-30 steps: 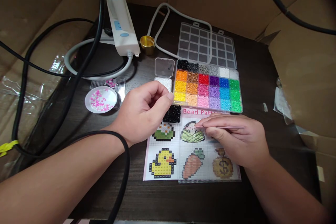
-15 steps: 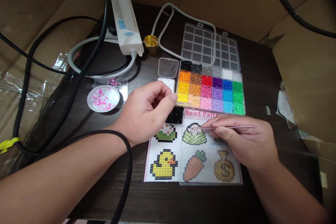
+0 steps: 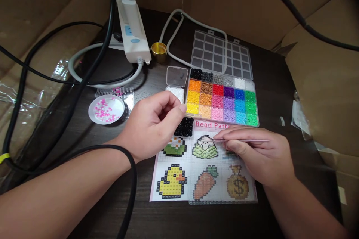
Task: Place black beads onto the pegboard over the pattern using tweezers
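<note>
My right hand (image 3: 255,149) pinches thin pinkish tweezers (image 3: 246,140), their tips at the black-edged, green-and-white figure (image 3: 205,147) on the pattern sheet (image 3: 174,160). A clear pegboard (image 3: 224,202) covers the sheet's right part. Over the small black-bead box (image 3: 184,127) and beside the white-bead box (image 3: 175,93), my left hand (image 3: 154,123) is closed with thumb and forefinger together; whatever it may hold is too small to make out. The sectioned bead case (image 3: 224,99) lies open behind the sheet.
A white dish (image 3: 106,109) of pink and white beads rests on another pegboard (image 3: 129,97) at left. Behind stand a gold cup (image 3: 159,52) and a power strip (image 3: 136,44). A black cable (image 3: 131,194) crosses my left forearm. Cardboard walls (image 3: 224,0) surround the table.
The whole view has shifted slightly. My right hand has drawn the tweezer tips a little to the right over the figure. My left hand keeps its pinched pose.
</note>
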`<state>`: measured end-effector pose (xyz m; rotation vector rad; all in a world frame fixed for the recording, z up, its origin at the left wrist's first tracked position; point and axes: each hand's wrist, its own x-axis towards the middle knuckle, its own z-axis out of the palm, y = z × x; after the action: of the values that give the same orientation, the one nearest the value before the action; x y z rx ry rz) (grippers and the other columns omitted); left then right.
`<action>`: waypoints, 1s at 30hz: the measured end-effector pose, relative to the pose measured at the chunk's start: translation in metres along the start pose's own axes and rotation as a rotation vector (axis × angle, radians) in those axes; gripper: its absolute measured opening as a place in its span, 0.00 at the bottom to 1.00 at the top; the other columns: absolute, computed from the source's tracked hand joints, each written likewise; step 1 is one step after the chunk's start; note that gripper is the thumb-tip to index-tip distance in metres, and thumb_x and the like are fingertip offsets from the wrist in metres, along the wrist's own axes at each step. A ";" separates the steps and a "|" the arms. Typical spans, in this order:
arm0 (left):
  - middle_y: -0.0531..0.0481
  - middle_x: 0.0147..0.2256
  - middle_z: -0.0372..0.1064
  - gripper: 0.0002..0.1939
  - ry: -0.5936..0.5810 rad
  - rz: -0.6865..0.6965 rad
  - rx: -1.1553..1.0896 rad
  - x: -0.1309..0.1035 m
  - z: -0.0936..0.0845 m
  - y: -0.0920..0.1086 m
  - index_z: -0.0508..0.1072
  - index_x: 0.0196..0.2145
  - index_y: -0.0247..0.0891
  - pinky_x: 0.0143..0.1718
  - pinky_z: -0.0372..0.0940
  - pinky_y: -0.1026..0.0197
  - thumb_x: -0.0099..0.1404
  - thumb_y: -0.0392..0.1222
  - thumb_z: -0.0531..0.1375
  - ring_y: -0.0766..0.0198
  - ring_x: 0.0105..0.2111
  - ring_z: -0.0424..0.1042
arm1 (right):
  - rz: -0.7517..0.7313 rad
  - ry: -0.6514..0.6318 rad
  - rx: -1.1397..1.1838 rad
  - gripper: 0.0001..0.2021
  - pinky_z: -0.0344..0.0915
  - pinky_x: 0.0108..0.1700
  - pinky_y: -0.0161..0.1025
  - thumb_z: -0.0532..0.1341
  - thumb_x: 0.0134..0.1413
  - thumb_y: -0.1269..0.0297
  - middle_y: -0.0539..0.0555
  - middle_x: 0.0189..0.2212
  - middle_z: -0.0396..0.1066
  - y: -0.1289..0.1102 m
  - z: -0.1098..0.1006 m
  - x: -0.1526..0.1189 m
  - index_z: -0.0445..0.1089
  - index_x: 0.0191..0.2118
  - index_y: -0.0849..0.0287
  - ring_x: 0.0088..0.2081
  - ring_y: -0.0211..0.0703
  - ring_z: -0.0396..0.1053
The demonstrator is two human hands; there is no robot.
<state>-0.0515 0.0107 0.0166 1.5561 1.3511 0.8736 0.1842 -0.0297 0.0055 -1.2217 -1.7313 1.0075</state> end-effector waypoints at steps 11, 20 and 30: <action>0.54 0.23 0.63 0.10 0.005 0.015 -0.002 0.000 0.001 -0.001 0.67 0.26 0.36 0.24 0.58 0.65 0.64 0.42 0.57 0.69 0.23 0.62 | -0.052 0.001 -0.082 0.09 0.77 0.38 0.41 0.65 0.52 0.74 0.51 0.33 0.81 -0.003 0.005 0.002 0.79 0.35 0.51 0.35 0.44 0.79; 0.54 0.22 0.63 0.10 0.005 0.016 -0.007 -0.001 0.000 0.000 0.67 0.25 0.36 0.23 0.58 0.66 0.64 0.41 0.57 0.69 0.23 0.61 | -0.057 -0.009 -0.089 0.09 0.77 0.37 0.42 0.65 0.53 0.73 0.50 0.32 0.80 -0.003 0.004 0.002 0.79 0.35 0.50 0.34 0.44 0.79; 0.54 0.22 0.64 0.10 0.001 0.021 -0.004 0.001 0.000 -0.002 0.67 0.26 0.36 0.23 0.58 0.66 0.64 0.41 0.57 0.69 0.23 0.62 | -0.026 0.007 -0.061 0.09 0.77 0.38 0.41 0.65 0.52 0.74 0.50 0.33 0.80 -0.003 0.003 0.000 0.79 0.35 0.51 0.35 0.44 0.78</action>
<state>-0.0522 0.0114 0.0149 1.5698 1.3348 0.8899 0.1809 -0.0304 0.0071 -1.2358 -1.7792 0.9400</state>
